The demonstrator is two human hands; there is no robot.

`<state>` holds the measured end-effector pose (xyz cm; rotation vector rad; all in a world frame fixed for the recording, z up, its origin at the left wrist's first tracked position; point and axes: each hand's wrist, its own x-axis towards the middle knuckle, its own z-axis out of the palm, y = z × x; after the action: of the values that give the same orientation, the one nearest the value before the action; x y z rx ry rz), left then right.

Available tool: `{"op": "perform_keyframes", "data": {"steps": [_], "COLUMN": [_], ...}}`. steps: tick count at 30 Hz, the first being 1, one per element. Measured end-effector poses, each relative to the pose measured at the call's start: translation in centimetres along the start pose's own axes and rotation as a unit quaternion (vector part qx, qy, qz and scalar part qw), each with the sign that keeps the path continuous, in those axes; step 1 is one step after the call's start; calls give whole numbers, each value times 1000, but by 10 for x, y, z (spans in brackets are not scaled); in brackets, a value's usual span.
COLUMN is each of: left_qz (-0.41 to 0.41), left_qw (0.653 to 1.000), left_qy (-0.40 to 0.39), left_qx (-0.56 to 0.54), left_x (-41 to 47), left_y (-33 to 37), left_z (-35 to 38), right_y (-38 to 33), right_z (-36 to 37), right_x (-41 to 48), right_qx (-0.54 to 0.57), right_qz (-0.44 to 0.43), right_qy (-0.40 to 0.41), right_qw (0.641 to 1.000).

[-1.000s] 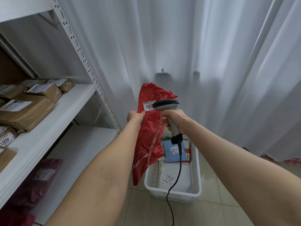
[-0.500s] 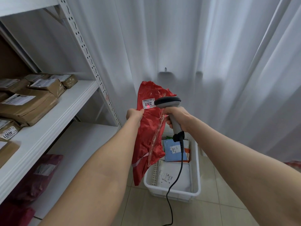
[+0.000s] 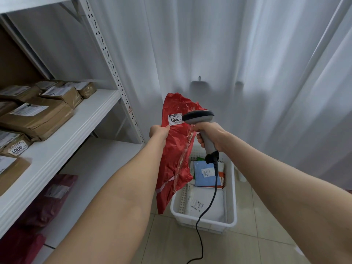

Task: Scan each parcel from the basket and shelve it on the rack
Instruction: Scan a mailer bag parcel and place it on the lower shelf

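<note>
My left hand [image 3: 159, 132] pinches the left edge of a red plastic parcel [image 3: 176, 149] that hangs upright above the floor. A white label [image 3: 175, 119] reading 2001 sits near its top. My right hand [image 3: 210, 136] grips the handle of a grey corded barcode scanner [image 3: 199, 117], whose head sits right beside that label. Below stands a white plastic basket [image 3: 231, 212] with a blue parcel [image 3: 204, 173] and white parcels inside. The white metal rack [image 3: 76, 134] is on the left.
Brown taped cartons [image 3: 38, 117] fill the rack's middle shelf, one labelled 4001. Dark red bags [image 3: 51, 199] lie on the lower shelf. A white curtain [image 3: 247, 73] hangs behind. The scanner cable [image 3: 200, 225] trails to the tiled floor.
The parcel and scanner have stayed together in my hands; the view has drifted slightly, with the rack showing further right. The label reading 2001 is more exposed beside the scanner head.
</note>
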<state>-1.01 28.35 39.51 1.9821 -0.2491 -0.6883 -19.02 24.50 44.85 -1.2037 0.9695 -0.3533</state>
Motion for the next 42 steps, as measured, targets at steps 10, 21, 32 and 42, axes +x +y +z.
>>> {"op": "perform_keyframes", "data": {"steps": [10,21,32,42], "left_qz": [-3,-6,0,4], "left_qw": [1000,1000,999,992], "left_qy": [6,5,30,21], "left_qx": [-9,-10,-29,-123], "left_x": [4,4,-11,-27], "left_y": [1,3,5,0], "left_z": [1,-7,-20,-22], "right_y": [-3,-9,0,39], "right_z": [5,10,-1,19], "right_x": [-1,-4,2,18], "right_qx": [-11,-35,83,178], "right_qz": [4,-10,-2,43], "right_qy": [-1,-4,2,-36], "right_qw": [1000,999,997,982]}}
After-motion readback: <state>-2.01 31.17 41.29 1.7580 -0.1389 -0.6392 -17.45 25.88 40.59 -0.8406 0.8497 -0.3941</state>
